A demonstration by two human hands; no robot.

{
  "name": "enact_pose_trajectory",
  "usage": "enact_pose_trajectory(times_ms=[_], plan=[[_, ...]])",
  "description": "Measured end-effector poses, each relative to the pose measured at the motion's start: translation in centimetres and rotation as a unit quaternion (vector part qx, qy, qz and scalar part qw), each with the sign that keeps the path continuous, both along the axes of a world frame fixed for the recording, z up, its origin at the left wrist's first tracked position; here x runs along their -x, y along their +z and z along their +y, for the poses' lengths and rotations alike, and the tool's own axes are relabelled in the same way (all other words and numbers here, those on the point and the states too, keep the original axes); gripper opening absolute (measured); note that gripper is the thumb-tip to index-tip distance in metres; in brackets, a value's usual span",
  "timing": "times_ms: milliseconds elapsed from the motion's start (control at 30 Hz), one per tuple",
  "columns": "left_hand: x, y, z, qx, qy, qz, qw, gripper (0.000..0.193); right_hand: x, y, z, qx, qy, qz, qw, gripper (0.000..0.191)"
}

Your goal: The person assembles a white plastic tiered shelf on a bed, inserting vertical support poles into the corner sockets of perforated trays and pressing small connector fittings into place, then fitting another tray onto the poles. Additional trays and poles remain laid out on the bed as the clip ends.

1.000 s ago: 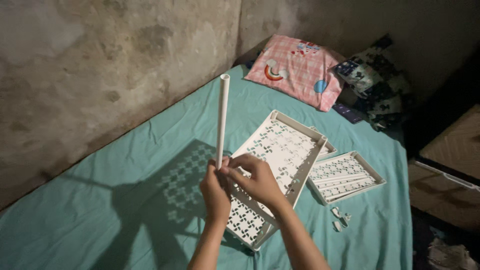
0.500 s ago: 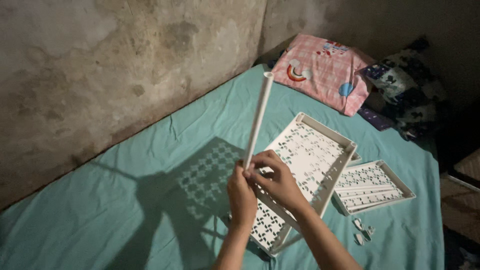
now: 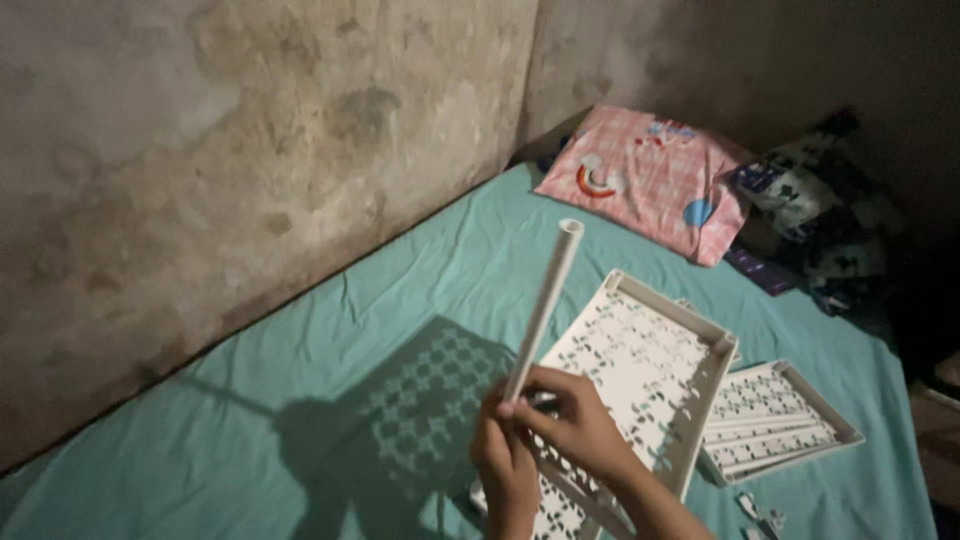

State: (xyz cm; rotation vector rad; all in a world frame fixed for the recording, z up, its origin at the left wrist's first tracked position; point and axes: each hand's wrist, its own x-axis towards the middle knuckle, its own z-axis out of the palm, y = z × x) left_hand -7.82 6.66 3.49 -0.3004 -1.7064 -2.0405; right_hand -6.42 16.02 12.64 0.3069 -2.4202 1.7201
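A white plastic tube (image 3: 545, 300) stands nearly upright, leaning right at its top. My left hand (image 3: 503, 462) grips its lower end, and my right hand (image 3: 577, 425) closes on the same spot from the right. Both hands sit at the near corner of a white perforated plastic shelf tray (image 3: 640, 370), which is tilted up off the teal bedsheet (image 3: 350, 350). The tube's bottom end is hidden behind my fingers.
A second white perforated tray (image 3: 775, 420) lies flat to the right, with small white parts (image 3: 758, 512) near it. A pink patterned pillow (image 3: 645, 180) and dark patterned bedding (image 3: 810, 215) lie at the far end. A stained concrete wall (image 3: 230, 150) runs along the left.
The view has shifted, so hands and tray sit lower in the frame. The tube now leans further right. Both hands keep their hold at the tray's corner.
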Motion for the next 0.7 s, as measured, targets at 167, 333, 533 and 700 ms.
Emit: enact_pose_trajectory(times_ms=[167,333,533,700], plan=[[0.0,-1.9,0.2,-0.006,-0.02,0.099,0.995,0.037,-0.5,-0.2,0.3,0.011,-0.019,0.01,1.0,0.02],[0.0,-2.8,0.8,-0.093,-0.076,0.033,0.992,0.04,-0.5,-0.5,0.5,-0.035,-0.009,0.048,0.998,0.016],[-0.3,-2.9,-0.1,-0.02,-0.023,0.059,0.998,0.042,-0.9,0.1,0.5,-0.045,-0.002,0.077,0.996,0.015],[0.6,-3.1,-1.5,-0.008,-0.114,-0.006,0.993,0.051,-0.9,0.0,0.9,-0.034,0.002,0.066,0.997,0.017]])
